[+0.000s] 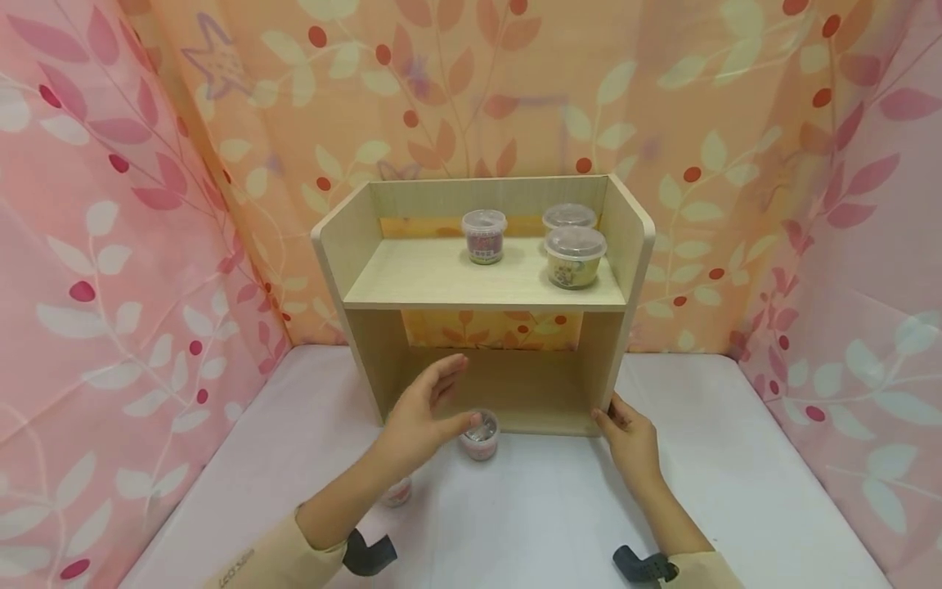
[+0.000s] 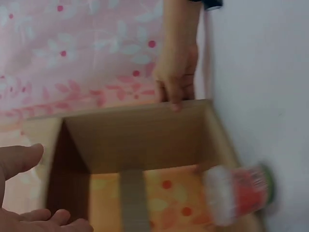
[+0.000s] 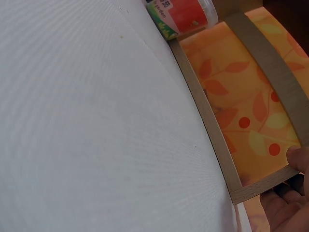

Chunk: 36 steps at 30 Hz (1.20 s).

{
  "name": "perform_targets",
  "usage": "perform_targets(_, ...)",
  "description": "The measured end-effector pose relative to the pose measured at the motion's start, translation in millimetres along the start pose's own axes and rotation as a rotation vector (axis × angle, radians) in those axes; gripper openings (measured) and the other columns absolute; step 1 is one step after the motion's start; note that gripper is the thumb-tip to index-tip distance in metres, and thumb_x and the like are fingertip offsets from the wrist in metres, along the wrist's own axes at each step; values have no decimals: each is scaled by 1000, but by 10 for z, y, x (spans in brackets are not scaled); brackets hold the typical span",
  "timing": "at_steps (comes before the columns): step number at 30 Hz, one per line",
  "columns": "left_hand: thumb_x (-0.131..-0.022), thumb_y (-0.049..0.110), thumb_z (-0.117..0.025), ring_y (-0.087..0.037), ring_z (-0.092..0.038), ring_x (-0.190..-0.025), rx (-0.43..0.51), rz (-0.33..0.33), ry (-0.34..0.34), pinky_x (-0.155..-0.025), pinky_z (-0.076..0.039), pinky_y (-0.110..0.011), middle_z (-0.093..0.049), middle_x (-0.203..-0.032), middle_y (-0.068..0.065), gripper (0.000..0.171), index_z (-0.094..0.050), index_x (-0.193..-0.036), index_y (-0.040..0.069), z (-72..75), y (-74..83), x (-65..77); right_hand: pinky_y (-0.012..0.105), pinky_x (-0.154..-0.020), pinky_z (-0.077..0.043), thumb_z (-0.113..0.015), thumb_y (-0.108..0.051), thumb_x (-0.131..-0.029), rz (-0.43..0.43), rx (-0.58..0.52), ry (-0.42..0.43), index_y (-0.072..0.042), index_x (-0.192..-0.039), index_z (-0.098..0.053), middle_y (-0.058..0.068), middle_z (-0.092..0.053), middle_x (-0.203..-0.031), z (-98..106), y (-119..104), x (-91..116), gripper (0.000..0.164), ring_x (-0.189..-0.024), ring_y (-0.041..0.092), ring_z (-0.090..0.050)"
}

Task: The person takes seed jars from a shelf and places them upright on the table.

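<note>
A two-tier pale wooden shelf (image 1: 486, 306) stands on the white table. My right hand (image 1: 634, 446) grips the front edge of its right side panel low down, thumb on the inner face and fingers outside, as the right wrist view shows at the panel edge (image 3: 265, 185). In front of the lower tier stands a small lidded tub (image 1: 481, 438) with a red label. My left hand (image 1: 419, 413) hovers by the tub, fingers spread from the thumb and nothing in them; its thumb overlaps the tub's lid in the head view. A second small tub (image 1: 397, 492) is partly hidden behind the left forearm.
On the upper tier sit a small lidded tub (image 1: 484, 237) near the middle and two wider lidded bowls, one front (image 1: 576, 260) and one behind (image 1: 569, 216), at the right. Floral curtains (image 1: 456, 90) hang behind and at both sides.
</note>
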<state>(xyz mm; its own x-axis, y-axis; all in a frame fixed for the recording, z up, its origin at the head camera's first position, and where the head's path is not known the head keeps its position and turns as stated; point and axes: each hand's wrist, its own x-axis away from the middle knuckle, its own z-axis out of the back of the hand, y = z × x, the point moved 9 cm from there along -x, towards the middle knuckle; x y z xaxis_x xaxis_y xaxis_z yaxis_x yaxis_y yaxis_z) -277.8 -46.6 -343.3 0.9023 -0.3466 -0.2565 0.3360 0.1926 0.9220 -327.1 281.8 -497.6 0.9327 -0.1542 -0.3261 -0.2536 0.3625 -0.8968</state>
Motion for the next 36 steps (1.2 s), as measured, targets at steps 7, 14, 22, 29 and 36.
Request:
perform_targets(7,-88,2,-79,-24,-41,-148,44,-113,-65,-120,-36,-32,-45,-157,-10,76,-40,-153,4,215,788,-224,25,-92,-53,-67,-24,-102,6,18,-2,5,-149,-44,27,-53,-144,19,0,2,60,-128,40,-57)
perform_targets(14,-92,12,-77,-22,-41,-147,-21,-66,-29,-122,-34,-37,-45,-157,-5,72,-40,-154,7,456,1143,-719,16,-90,-52,-70,-24,-100,-25,8,30,-1,-148,-49,24,-57,-141,19,43,3,57,-127,37,-59)
perform_targets(22,-91,32,-80,-25,-32,-152,-151,130,46,-123,-33,-46,-35,-164,-3,83,-34,-159,18,670,1103,-1282,18,-92,-52,-71,-23,-99,-16,-15,32,-4,-149,-50,21,-58,-141,18,30,-3,58,-126,34,-61)
perform_targets(29,-90,30,-81,-26,-31,-153,-136,217,48,-124,-30,-44,-31,-166,-5,91,-27,-161,14,757,924,-1674,12,-90,-50,-68,-12,-99,-48,-9,21,2,-149,-47,25,-54,-143,19,-112,24,55,-128,37,-57)
perform_targets(36,-91,26,-80,-27,-30,-153,-61,245,39,-124,-30,-41,-30,-166,-7,93,-23,-163,13,773,737,-1903,12,-90,-50,-68,-9,-99,-61,-2,0,6,-147,-47,28,-53,-142,33,-377,98,54,-129,38,-57)
